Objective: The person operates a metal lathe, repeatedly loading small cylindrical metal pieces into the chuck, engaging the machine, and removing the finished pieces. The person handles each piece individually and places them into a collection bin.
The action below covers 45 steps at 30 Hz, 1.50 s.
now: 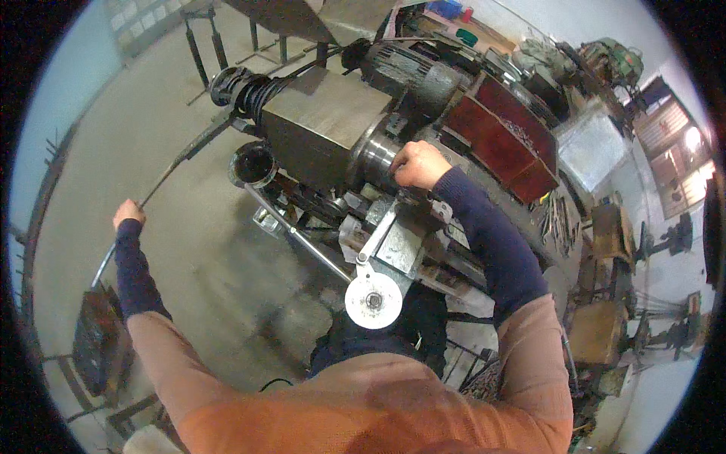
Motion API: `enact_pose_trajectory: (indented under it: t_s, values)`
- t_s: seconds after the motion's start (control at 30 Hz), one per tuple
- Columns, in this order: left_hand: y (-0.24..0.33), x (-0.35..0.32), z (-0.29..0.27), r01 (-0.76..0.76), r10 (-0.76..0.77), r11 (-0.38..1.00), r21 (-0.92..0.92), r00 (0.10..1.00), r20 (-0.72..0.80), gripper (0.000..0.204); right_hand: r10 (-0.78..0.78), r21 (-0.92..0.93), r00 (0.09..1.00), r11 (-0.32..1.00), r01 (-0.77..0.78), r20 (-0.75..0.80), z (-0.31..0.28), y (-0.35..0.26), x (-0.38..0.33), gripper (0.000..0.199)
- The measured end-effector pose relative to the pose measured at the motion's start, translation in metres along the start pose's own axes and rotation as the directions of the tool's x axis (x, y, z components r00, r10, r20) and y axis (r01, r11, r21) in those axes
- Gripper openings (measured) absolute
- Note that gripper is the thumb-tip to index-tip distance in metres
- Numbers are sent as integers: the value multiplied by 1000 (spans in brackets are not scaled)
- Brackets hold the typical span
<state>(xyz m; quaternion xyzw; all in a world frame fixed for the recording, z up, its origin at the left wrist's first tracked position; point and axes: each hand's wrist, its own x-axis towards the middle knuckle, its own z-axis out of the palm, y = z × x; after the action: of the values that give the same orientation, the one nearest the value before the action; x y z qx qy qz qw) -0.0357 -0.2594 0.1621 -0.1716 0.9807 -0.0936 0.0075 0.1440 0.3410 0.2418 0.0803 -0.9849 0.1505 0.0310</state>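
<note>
Right hand point(421, 166): fingertips hidden; metal panel point(291, 17) cut off at top.

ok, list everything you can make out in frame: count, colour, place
machine housing: 1, grey, upper middle
metal cylinder: 1, silver, housing's right side
motor: 1, grey, behind housing
red tray: 1, red, right of motor
white disc: 1, white, centre, below housing
long rod: 1, grey, left
hand tools: several, metallic, below red tray
window: 1, bright, far right
small clutter: uncountable
left hand: 1, bare, gripping long rod
right hand: 1, bare, at metal cylinder
</note>
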Motion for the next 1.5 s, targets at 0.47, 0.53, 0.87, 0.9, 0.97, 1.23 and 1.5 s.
enact_pose_trajectory:
  t_s: [0.47,0.53,0.87,0.9,0.97,1.23,1.5]
  values:
    - [253,-118,150,-569,574,817,-94,790,215,42,425,84,802,898,-432,-420,-30,69,-334,38]
    - [235,-79,152,-642,639,766,28,766,69,26,591,142,696,794,-591,-407,-20,82,-384,37]
    - [196,-70,129,-328,614,363,-872,788,-41,36,778,-136,378,361,-923,-501,22,209,-651,57]
    - [185,-54,141,-316,557,190,-930,814,-163,37,888,-54,250,249,-967,-385,26,222,-659,58]
    - [196,-50,129,-267,490,57,-962,847,-206,40,979,-69,30,17,-997,-199,20,228,-671,60]
    - [235,-61,136,-398,351,471,-787,903,-246,27,966,-295,-163,-219,-930,-202,23,238,-701,49]
    - [71,-132,162,-114,0,278,-954,993,-119,24,918,-194,-256,-322,-927,-302,55,194,-751,33]
